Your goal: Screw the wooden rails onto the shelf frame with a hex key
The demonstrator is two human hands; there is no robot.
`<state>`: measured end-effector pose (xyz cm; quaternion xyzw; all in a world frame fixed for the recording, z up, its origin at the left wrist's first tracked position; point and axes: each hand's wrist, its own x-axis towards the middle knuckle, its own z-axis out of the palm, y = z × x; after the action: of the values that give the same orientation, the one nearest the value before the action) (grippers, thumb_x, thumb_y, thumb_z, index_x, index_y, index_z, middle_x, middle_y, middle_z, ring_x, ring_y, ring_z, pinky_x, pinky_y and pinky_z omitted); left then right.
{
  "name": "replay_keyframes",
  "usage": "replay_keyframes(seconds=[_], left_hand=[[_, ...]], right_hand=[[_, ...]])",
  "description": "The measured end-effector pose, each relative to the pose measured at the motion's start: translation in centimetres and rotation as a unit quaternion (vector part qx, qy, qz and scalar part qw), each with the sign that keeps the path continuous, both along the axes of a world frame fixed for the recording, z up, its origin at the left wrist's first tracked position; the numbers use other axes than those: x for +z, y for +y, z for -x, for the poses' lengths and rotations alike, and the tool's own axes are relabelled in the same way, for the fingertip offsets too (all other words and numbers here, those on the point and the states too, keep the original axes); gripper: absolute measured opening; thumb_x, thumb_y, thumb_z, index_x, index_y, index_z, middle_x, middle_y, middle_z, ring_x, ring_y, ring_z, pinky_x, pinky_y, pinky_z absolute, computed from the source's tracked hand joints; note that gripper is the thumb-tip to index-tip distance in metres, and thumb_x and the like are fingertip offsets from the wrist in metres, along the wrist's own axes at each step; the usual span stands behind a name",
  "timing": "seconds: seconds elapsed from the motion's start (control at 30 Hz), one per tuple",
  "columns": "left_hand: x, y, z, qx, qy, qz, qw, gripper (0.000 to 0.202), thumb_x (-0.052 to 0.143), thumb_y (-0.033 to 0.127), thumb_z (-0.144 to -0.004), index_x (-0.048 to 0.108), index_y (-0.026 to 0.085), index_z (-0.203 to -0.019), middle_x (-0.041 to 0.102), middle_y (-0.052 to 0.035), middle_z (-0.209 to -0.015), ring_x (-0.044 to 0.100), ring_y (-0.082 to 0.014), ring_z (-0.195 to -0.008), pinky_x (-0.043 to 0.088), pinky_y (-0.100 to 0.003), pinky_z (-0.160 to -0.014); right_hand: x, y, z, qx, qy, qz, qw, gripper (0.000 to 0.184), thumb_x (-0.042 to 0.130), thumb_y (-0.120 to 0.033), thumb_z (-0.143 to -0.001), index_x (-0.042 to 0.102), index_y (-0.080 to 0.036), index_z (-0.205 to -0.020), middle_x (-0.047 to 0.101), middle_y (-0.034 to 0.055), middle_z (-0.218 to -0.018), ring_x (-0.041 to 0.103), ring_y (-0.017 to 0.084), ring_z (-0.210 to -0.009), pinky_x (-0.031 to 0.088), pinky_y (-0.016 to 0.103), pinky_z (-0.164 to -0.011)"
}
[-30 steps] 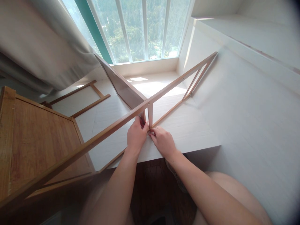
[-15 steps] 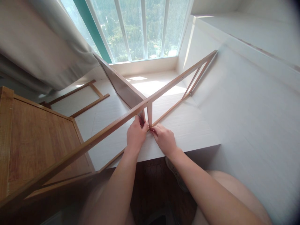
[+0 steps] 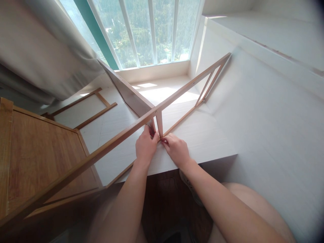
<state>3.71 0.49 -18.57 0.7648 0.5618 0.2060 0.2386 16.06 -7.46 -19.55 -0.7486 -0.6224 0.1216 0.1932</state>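
Observation:
A long wooden frame of thin rails stands on edge across a white platform, its top rail running from lower left up to the right wall. My left hand is closed around the foot of the frame's short upright. My right hand pinches at the same joint on the bottom rail; whatever small thing its fingers hold is hidden. A brown board leans behind the upright, meeting the frame there.
A wooden shelf panel lies at the left. A smaller wooden frame rests flat on the platform behind it. A grey curtain hangs at upper left, beside a barred window. A white wall stands to the right.
Both hands stay at the joint; the view has shifted slightly, nothing else visibly moved.

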Motion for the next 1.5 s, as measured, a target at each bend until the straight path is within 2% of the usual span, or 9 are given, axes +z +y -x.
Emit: replay_keyframes(seconds=[0.47, 0.97, 1.17, 1.37, 1.5], left_hand=[[0.1, -0.1, 0.2, -0.015, -0.014, 0.007, 1.0, 0.021, 0.048, 0.046, -0.09, 0.049, 0.025, -0.093, 0.068, 0.0003, -0.085, 0.063, -0.0191, -0.07, 0.037, -0.028, -0.06], [0.3, -0.4, 0.2, -0.011, -0.035, 0.021, 0.999, 0.019, 0.05, 0.042, -0.09, 0.05, 0.023, -0.091, 0.069, -0.0026, -0.085, 0.064, -0.0192, -0.073, 0.041, -0.027, -0.062], [0.2, -0.4, 0.3, -0.013, -0.031, 0.018, 0.999, 0.019, 0.051, 0.042, -0.089, 0.05, 0.023, -0.09, 0.068, -0.0016, -0.083, 0.064, -0.0186, -0.071, 0.04, -0.027, -0.06], [0.0, -0.4, 0.5, -0.022, -0.047, 0.018, 0.998, 0.02, 0.052, 0.043, -0.089, 0.049, 0.023, -0.089, 0.067, -0.0013, -0.083, 0.063, -0.018, -0.07, 0.04, -0.027, -0.06], [-0.1, -0.4, 0.6, -0.025, -0.057, 0.022, 0.998, 0.021, 0.052, 0.044, -0.089, 0.048, 0.023, -0.088, 0.067, -0.0009, -0.083, 0.063, -0.0177, -0.07, 0.041, -0.026, -0.06]], right_hand=[[0.5, 0.1, 0.3, 0.004, -0.006, 0.013, 1.0, 0.015, 0.047, -0.031, -0.098, 0.061, -0.025, -0.1, 0.066, 0.0018, -0.102, 0.063, 0.019, -0.087, 0.038, 0.028, -0.068], [0.9, 0.1, 0.7, 0.004, -0.03, 0.064, 0.998, 0.024, 0.039, -0.034, -0.1, 0.059, -0.023, -0.107, 0.066, 0.0061, -0.106, 0.064, 0.021, -0.088, 0.041, 0.029, -0.069], [0.8, 0.1, 0.9, -0.005, -0.035, 0.069, 0.997, 0.022, 0.041, -0.034, -0.099, 0.059, -0.022, -0.103, 0.065, 0.0068, -0.105, 0.064, 0.021, -0.088, 0.041, 0.03, -0.069], [1.1, 0.3, 1.1, -0.002, -0.044, 0.095, 0.995, 0.033, 0.029, -0.034, -0.103, 0.059, -0.021, -0.103, 0.067, 0.0078, -0.1, 0.065, 0.021, -0.084, 0.041, 0.029, -0.067], [1.4, 0.3, 0.5, 0.011, -0.024, 0.09, 0.996, 0.025, 0.038, -0.036, -0.1, 0.059, -0.022, -0.103, 0.068, 0.007, -0.102, 0.065, 0.022, -0.088, 0.041, 0.03, -0.07]])
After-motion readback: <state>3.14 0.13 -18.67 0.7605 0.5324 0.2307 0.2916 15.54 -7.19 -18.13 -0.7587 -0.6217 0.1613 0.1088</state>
